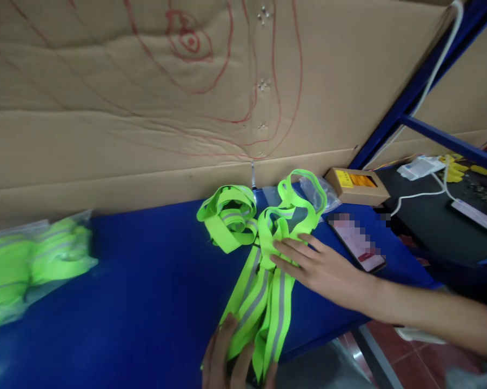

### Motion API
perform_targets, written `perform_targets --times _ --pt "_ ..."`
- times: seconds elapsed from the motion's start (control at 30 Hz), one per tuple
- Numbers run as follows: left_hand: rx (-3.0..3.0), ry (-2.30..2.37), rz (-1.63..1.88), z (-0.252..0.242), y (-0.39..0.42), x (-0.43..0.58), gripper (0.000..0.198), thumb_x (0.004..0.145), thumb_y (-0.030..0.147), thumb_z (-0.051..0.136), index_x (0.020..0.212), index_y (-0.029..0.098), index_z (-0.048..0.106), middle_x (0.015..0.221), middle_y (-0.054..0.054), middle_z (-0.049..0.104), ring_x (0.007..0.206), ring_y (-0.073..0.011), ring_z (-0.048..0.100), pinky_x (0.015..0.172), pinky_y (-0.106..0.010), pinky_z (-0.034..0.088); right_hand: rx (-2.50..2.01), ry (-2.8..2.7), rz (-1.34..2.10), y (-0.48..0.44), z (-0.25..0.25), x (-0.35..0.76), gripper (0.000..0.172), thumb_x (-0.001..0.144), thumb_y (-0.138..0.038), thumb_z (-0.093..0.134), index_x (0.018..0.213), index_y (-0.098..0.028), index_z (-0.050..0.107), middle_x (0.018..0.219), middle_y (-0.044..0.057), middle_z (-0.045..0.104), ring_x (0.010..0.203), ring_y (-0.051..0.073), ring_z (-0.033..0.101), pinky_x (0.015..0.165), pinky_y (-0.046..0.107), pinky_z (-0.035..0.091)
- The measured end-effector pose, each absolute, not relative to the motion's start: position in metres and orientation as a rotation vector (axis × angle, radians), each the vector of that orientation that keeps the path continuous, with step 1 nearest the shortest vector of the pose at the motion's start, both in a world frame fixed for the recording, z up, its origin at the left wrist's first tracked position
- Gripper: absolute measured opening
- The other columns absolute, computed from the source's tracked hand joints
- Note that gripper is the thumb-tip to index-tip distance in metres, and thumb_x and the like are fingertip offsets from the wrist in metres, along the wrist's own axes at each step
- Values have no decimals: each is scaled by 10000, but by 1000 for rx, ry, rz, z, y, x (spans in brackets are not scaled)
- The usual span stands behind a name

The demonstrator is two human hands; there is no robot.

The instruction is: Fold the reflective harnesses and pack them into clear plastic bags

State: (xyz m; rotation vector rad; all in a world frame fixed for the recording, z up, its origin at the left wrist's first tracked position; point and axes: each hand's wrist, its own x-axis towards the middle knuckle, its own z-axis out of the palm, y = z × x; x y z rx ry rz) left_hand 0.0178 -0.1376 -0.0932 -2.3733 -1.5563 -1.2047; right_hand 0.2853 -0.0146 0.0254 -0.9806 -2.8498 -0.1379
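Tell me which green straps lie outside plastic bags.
The loose straps at the right hand; the green bundles at far left sit in clear plastic bags.

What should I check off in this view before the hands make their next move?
1. Right hand on the green straps: ok, fingers extended over them.
2. Left hand gripping the lower strap ends: cannot tell; it is blurred and cut off by the picture's edge.
3. Straps flat throughout: not ok, the upper part lies in loose loops.
4. Phone uncovered by straps: ok, it lies to their right.
5. Bagged green bundles apart from both hands: ok, at the far left of the blue table.
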Motion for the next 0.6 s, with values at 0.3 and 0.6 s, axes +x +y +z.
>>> perform_targets --times 0.3,0.6 --pt "-2605 -1425 -1019 -86 -151 55 592 851 720 632 1183 232 660 1438 -211 584 1392 -357 539 1016 -488 559 -1308 -2602 241 -128 -33 274 634 1039 -491 523 1588 -196 407 1521 141 571 1346 304 591 1018 468 573" --pt "-2921 -991 -567 -41 -115 20 497 1027 525 540 1457 276 561 1408 -24 678 1332 -205 564 1293 -493 62 -1374 -2568 307 -128 -38 288 660 1066 -329 475 1656 -174 223 1633 155 420 1526 311 379 1167 598 431"
